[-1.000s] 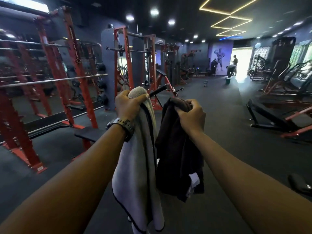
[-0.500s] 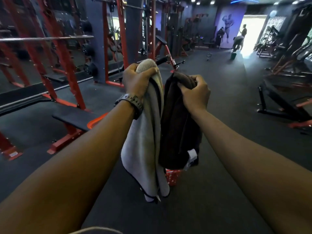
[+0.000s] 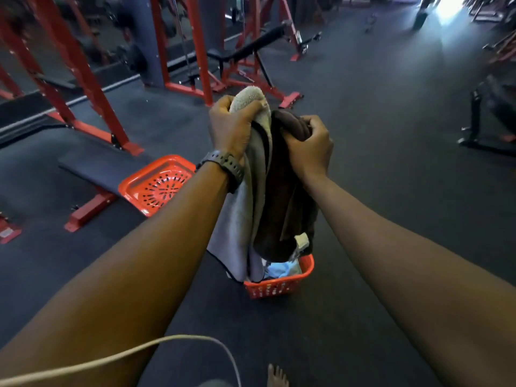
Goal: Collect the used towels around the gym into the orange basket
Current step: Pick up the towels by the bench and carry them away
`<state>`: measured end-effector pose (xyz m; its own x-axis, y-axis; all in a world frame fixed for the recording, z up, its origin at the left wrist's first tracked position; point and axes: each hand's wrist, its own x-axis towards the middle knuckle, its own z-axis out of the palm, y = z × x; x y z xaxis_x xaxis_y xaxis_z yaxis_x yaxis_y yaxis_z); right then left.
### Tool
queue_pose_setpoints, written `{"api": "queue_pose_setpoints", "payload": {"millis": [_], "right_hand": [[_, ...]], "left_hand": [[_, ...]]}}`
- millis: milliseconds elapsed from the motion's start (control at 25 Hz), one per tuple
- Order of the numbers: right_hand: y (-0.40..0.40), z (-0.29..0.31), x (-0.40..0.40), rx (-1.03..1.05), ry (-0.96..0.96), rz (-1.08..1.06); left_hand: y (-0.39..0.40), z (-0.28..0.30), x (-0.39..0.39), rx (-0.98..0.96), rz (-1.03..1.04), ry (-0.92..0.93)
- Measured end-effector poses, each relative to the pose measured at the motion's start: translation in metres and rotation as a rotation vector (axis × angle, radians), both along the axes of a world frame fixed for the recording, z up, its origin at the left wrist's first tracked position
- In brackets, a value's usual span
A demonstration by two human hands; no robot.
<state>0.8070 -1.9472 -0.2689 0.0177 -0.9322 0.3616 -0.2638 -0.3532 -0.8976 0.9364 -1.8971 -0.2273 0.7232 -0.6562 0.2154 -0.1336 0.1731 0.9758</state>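
Note:
My left hand (image 3: pixel 231 127) grips the top of a light grey towel (image 3: pixel 240 219) with a dark trim, which hangs down in front of me. Beside it my right hand (image 3: pixel 308 146) grips a bunched dark brown towel (image 3: pixel 284 208) with a white tag. Both towels hang right over an orange basket (image 3: pixel 276 286) on the floor, hiding most of it. A light blue cloth (image 3: pixel 282 269) lies inside the basket. An orange perforated lid or second basket (image 3: pixel 156 185) sits to the left by a bench.
A flat black bench (image 3: pixel 95 169) on red legs stands left of the basket. Red power racks (image 3: pixel 83 79) and an incline bench (image 3: pixel 251 48) fill the far left. Dark equipment (image 3: pixel 491 113) stands at right. The dark rubber floor (image 3: pixel 377 107) runs ahead. A cream cable (image 3: pixel 139 356) crosses the foreground.
The view has tilted down and moved forward, bringing the orange basket into sight under the towels. Both hands keep their grips on the towels.

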Motion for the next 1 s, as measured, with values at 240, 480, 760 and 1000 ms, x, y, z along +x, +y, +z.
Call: {"api": "queue_pose_setpoints", "payload": {"millis": [240, 480, 760, 1000], "right_hand": [[-0.087, -0.069, 0.031, 0.119, 0.03, -0.019], [-0.145, -0.182, 0.067, 0.314, 0.13, -0.012], [-0.194, -0.36, 0.076, 0.499, 0.207, 0.046], [-0.209, -0.561, 0.065, 0.466, 0.543, 0.194]], "left_hand": [[-0.091, -0.076, 0.026, 0.073, -0.038, 0.097], [-0.15, -0.202, 0.06, 0.267, -0.132, 0.216], [-0.193, -0.38, 0.079, 0.552, -0.189, 0.134], [-0.198, -0.583, 0.065, 0.788, -0.382, -0.329]]}}
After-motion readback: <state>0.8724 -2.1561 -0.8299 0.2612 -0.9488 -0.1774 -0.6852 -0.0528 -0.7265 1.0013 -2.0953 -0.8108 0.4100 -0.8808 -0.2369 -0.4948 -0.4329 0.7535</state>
